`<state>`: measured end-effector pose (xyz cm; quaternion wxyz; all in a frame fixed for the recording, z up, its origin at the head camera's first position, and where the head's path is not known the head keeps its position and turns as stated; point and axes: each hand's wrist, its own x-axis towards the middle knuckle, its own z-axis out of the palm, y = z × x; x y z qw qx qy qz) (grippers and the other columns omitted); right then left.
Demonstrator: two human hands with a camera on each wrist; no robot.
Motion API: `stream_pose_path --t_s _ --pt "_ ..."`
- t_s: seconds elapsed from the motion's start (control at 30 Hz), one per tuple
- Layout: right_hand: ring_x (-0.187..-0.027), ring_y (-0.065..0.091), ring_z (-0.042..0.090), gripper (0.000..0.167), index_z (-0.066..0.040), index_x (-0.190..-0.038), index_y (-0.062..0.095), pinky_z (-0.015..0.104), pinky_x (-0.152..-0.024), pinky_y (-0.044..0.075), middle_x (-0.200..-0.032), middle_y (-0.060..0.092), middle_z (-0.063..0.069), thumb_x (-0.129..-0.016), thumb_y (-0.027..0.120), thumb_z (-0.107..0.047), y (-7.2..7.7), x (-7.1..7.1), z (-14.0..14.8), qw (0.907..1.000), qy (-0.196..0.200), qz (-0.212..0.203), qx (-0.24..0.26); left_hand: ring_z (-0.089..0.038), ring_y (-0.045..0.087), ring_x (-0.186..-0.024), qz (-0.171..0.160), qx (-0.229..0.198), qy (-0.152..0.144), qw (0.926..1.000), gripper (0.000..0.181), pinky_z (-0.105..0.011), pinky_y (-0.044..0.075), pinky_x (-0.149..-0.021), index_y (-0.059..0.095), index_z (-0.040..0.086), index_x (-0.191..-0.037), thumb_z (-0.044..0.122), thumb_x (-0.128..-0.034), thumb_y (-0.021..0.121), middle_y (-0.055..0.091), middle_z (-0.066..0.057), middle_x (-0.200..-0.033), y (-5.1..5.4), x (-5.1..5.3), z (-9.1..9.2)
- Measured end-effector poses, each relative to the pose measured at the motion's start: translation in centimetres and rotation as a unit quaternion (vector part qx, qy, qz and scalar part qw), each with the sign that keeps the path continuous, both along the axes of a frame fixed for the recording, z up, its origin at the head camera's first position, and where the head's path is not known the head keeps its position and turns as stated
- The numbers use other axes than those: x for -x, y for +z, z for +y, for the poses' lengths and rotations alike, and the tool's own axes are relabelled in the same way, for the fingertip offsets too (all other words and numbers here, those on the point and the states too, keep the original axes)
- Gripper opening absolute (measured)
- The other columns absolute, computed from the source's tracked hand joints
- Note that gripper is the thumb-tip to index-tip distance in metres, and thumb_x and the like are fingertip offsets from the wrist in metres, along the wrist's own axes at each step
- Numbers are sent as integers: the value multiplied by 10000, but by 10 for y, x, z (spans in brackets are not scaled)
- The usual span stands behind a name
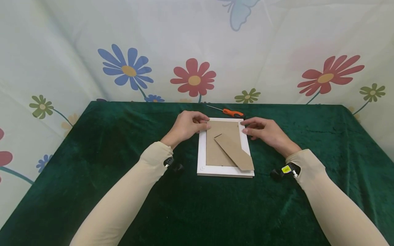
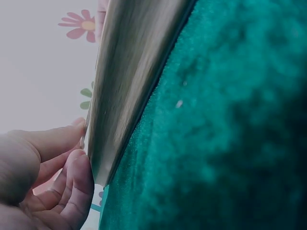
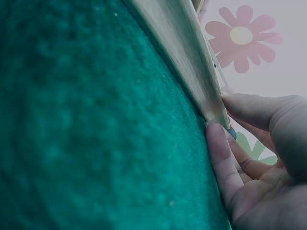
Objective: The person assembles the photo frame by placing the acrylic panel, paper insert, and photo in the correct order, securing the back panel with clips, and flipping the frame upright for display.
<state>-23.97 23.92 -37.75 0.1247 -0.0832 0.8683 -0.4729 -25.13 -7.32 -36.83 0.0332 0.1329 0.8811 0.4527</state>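
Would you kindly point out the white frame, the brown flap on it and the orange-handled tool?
White frame (image 1: 201, 147): head view, left border.
Brown flap (image 1: 236, 153): head view, its middle.
Orange-handled tool (image 1: 229, 112): head view, handle.

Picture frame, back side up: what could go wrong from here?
1. The stand flap slants across the back of the picture frame, its wide end at the near right corner; it could catch or bend if the frame is turned over.
2. The left hand and right hand are both at the far corners, so the near end might droop during a lift.
3. Sliding the frame away could knock the orange-handled tool just beyond it.
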Motion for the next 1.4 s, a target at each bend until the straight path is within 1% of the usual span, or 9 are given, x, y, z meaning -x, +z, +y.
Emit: stream_pose_path --t_s 0.37,0.6,0.87,1.13,1.4 --pt "-1099 622 300 466 -131 -1456 631 298 -895 561 -1310 654 130 -1036 732 -306 1 0 1 10000 8 -45 -10 -233 643 -926 33 63 7 10000 307 -292 598 -824 778 116 -1247 238 -969 815 722 -27 -1046 -3 2 0" --pt "-1106 623 301 468 -133 -1455 631 317 -907 560 -1316 654 129 -1034 734 -311 1 0 1 10000 -14 -56 -15 -232 644 -932 -22 52 -8 10000 299 -293 598 -841 776 117 -1242 234 -969 815 717 -30 -1047 -5 3 0" --pt "-1109 622 300 473 -132 -1453 635 312 -894 561 -1314 653 137 -1031 738 -319 0 0 -1 10000 -5 -11 20 -232 644 -940 -62 44 2 10000 303 -294 596 -859 771 119 -1248 234 -970 814 716 -32 -1059 -6 4 0" --pt "-1105 630 291 478 -140 -1456 633 327 -920 558 -1307 656 123 -1032 735 -335 -1 0 0 10000 -9 -16 -46 -233 645 -943 -113 14 6 9999 297 -299 595 -870 764 117 -1243 230 -972 811 713 -36 -1060 -6 3 -1" --pt "-1092 638 289 450 -155 -1444 645 321 -896 569 -1276 666 124 -1034 734 -319 -1 1 0 10000 -56 -26 -57 -240 636 -956 -195 3 -38 9998 292 -311 592 -888 747 116 -1240 225 -975 804 695 -44 -1064 -5 3 0"
